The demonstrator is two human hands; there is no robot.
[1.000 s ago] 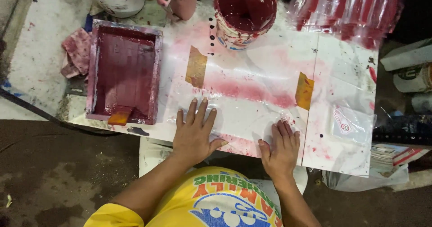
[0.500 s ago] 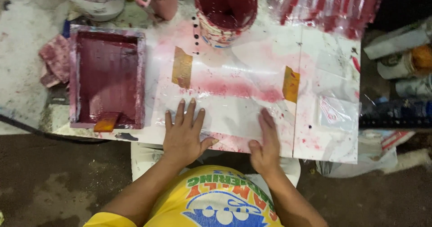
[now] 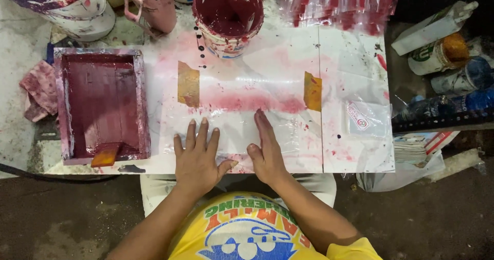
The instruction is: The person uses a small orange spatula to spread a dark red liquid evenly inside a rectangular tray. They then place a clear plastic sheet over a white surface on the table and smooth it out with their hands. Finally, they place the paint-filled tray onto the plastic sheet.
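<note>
My left hand [image 3: 197, 159] lies flat, fingers spread, on a clear plastic sheet [image 3: 288, 131] that covers the white, red-stained board [image 3: 355, 152]. My right hand [image 3: 267, 149] rests just beside it, fingers together and pointing away from me, pressing the same sheet. Two strips of tan tape, one [image 3: 188, 84] on the left and one [image 3: 312, 91] on the right, hold the sheet down beyond my fingers. Neither hand holds anything.
A framed screen full of dark red ink [image 3: 100, 105] sits left of my hands with a small orange scraper [image 3: 105, 155] at its near edge. A red paint bucket [image 3: 227, 15], a pink mug [image 3: 150, 5], stacked plastic bags [image 3: 342, 0] and a stained rag [image 3: 38, 90] line the edges.
My right hand has slid left across the plastic sheet, from near the right tape strip to close beside my left hand. The left hand stayed flat in place.
</note>
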